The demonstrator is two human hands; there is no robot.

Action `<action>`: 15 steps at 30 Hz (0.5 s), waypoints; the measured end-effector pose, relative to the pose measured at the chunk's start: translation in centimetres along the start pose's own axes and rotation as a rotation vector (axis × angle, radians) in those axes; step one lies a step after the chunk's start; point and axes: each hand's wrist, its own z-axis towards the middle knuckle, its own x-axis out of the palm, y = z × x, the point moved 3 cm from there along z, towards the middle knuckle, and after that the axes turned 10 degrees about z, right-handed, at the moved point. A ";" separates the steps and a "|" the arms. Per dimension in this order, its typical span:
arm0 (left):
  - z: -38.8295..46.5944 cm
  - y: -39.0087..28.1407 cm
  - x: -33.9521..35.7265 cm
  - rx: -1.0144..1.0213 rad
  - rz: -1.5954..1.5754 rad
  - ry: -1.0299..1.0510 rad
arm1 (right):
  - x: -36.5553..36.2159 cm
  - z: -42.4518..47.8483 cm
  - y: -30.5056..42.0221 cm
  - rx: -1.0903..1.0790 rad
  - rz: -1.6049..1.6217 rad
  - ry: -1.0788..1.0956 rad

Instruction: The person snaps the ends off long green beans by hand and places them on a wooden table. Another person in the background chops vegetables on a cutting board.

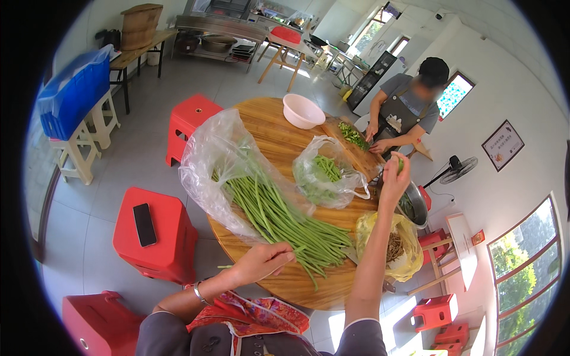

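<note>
My left hand [263, 262] pinches a long green bean near the front edge of the round wooden table [285, 285]. Just beyond it lies a large bundle of long green beans [276, 209], partly inside a clear plastic bag [213, 142]. My right hand [395, 175] is raised at the table's right side, its fingers closed on a small green piece, above a metal bowl [421, 213]. Cut bean pieces [327, 168] sit in a second clear bag [311, 196]. A yellow plastic bag [367, 227] with brown dried strips stands beside my right forearm.
Across the table a co-worker's hands [378, 144] cut green vegetables with a knife on a wooden board [331, 129]. A pink basin [304, 109] stands at the far edge. Red stools [196, 107] surround the table; one holds a phone [145, 224]. A knife blade [351, 254] lies near the beans.
</note>
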 end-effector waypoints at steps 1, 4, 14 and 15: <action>0.1 -0.2 0.6 -0.019 -0.059 0.060 | -0.3 1.8 -3.5 -0.067 -0.146 0.036; 0.9 1.0 1.6 -0.036 -0.124 0.080 | -0.8 3.7 -13.2 -0.035 -0.770 0.292; 1.9 2.8 -1.8 -0.003 -0.146 -0.206 | 4.8 -13.4 0.4 0.370 0.142 0.824; 1.9 2.2 -1.7 0.003 -0.104 -0.220 | 5.2 -14.3 2.4 0.270 0.074 0.906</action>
